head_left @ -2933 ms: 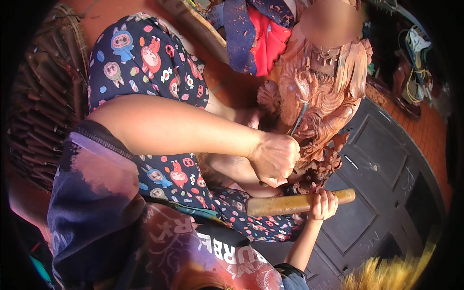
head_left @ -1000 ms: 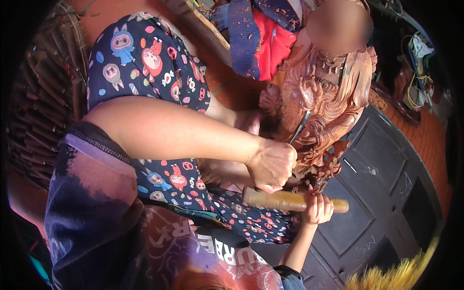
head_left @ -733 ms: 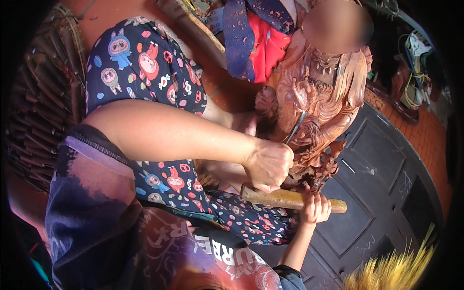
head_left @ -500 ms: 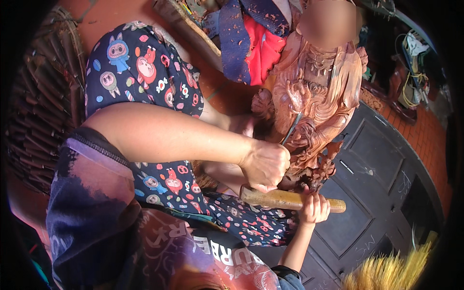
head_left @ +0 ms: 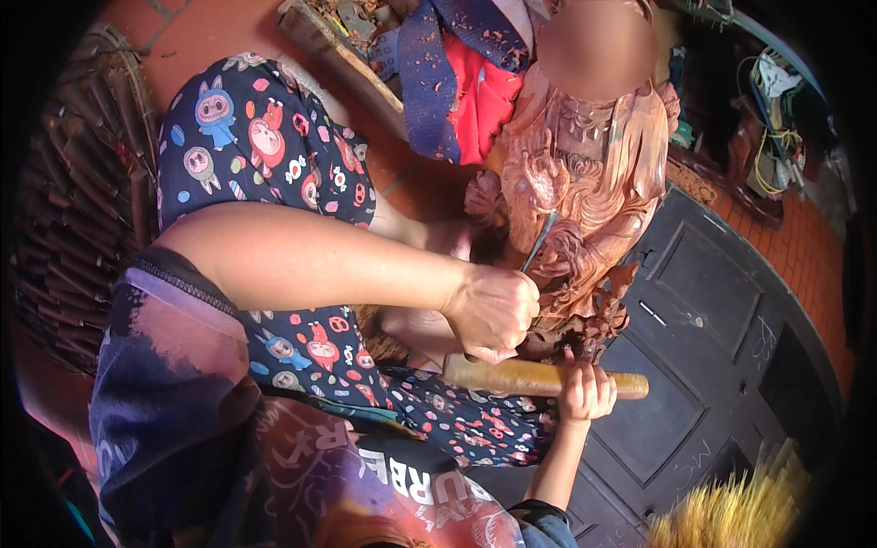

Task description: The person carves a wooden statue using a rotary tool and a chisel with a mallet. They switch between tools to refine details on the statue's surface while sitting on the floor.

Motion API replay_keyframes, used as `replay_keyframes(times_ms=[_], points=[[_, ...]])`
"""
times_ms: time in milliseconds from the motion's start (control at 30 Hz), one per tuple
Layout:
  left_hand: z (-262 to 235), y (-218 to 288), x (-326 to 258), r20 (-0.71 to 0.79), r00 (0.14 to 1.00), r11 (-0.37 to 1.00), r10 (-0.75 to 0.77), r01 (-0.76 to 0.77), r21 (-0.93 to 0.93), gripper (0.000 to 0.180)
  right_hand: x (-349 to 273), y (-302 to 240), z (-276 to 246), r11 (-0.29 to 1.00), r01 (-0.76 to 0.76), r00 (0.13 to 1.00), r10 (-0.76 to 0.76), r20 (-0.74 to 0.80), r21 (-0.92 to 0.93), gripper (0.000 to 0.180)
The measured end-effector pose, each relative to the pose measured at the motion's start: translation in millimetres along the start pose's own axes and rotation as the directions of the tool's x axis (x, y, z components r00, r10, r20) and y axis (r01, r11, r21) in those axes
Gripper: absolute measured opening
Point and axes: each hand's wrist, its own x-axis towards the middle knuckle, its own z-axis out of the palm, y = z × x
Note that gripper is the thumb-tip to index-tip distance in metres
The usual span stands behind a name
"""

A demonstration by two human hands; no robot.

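Note:
A carved reddish-brown wooden statue (head_left: pixel 598 173) of a robed figure stands before me, with flower-like carving at its side and leafy carving near its base. My left hand (head_left: pixel 496 309) is closed in a fist round a carving chisel (head_left: pixel 541 242). Its thin dark blade slants up to the flower-like carving in the statue's lap; the fist hides the handle. Below it, my right hand (head_left: pixel 586 393) wraps round a yellowish-brown wooden mallet (head_left: pixel 516 376), a club-like cylinder lying almost level. The mallet's left end is just under my left fist.
Patterned dark trousers (head_left: pixel 265 146) cover my bent legs. Many dark-handled tools (head_left: pixel 91 201) lie bunched in a round basket at left. A dark panelled board (head_left: pixel 676 365) lies under the right side. Red and blue cloth (head_left: pixel 480 100) with shavings is behind; straw bristles (head_left: pixel 731 507) stand at lower right.
The whole view has shifted slightly, so the statue sits a little farther left. Both hands keep their grips, and the chisel blade stays at the carving.

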Motion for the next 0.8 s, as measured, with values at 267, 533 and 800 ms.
replay_keyframes(times_ms=[267, 533, 800], points=[[3, 0, 0, -0.049, 0.999, 1.000, -0.013, 0.012, -0.019, 0.027, -13, 3, 9, 0.994, -0.005, 0.997, 0.013, -0.076, 0.109, 0.019], [0, 1, 1, -0.050, 0.999, 0.999, -0.020, 0.018, -0.032, 0.026, -19, 4, 8, 0.994, -0.051, 0.998, 0.053, -0.021, 0.098, 0.021], [-1, -3, 0, -0.016, 1.000, 1.000, -0.004, 0.004, 0.009, 0.026, -29, 2, 18, 0.990, -0.064, 0.993, 0.076, -0.090, 0.126, 0.021]])
